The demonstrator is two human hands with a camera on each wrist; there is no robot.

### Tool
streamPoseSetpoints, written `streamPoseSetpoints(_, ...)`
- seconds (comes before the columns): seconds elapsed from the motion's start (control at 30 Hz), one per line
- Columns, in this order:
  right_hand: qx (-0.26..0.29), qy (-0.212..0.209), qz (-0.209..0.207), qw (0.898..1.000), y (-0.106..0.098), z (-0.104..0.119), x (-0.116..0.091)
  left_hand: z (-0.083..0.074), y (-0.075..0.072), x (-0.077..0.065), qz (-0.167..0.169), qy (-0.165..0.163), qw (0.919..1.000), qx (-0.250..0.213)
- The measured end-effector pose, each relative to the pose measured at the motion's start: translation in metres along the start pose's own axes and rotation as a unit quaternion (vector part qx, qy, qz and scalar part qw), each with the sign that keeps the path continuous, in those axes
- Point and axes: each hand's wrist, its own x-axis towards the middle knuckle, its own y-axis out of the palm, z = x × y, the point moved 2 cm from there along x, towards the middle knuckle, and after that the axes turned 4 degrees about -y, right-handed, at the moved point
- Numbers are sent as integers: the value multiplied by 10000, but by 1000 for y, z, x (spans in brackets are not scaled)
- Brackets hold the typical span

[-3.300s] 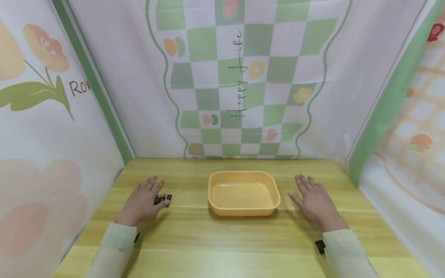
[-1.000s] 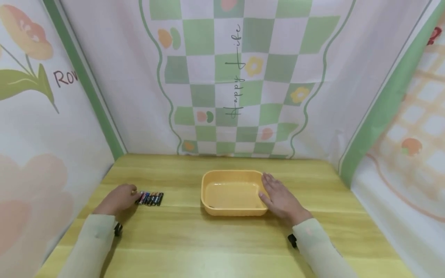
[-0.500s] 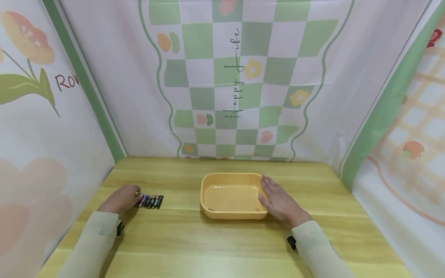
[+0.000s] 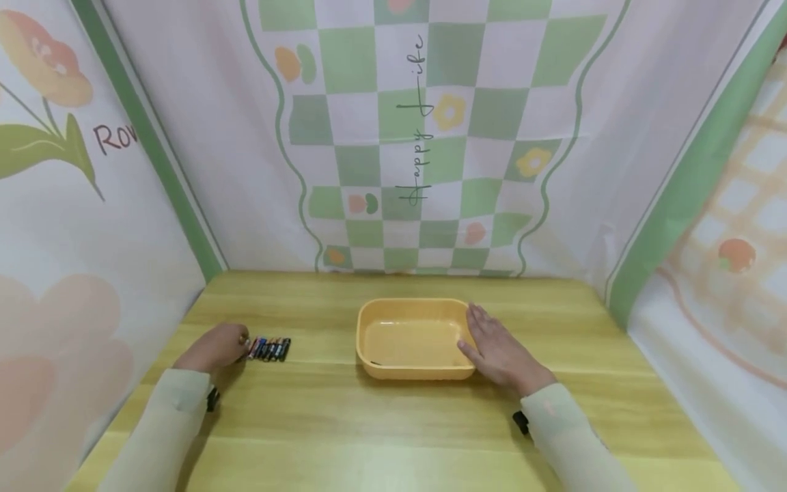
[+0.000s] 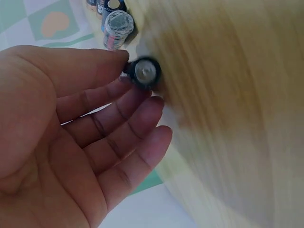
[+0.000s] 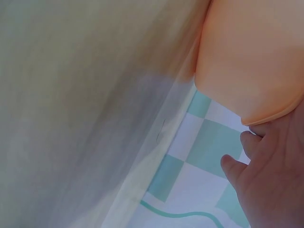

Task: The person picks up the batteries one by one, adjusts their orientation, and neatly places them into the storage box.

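Fingers [image 5: 126, 105] of your left hand [image 4: 215, 346] pinch one battery [image 5: 145, 72] toward the surface's [image 4: 369, 437] left edge; grip squarely without nudging the battery row [image 4: 270, 349], your straight-fingered right hand [image 4: 505, 355] against the yellow tray [image 4: 412, 374].

Left hand [image 4: 218, 346]: thumb opposed to the fingertips in a pinch, outer fingers loosely bent. Right hand [image 4: 498, 352]: fingers straight and together, thumb spread. Both sleeved forearms [image 4: 150, 434] extend forward, well apart.

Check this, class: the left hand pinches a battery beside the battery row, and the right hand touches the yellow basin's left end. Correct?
Wrong end: the head view shows the right hand touching the right end of the yellow basin. The rest stands.
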Motion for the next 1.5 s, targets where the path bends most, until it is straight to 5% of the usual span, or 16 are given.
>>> streamPoseSetpoints(0.57,-3,-69,-1,10000,1,-2,0,5,-3,1,-234,227,9995,25)
streamPoseSetpoints(1.5,-27,-37,-28,10000,2,-2,0,16,-3,1,-378,-537,9935,-930)
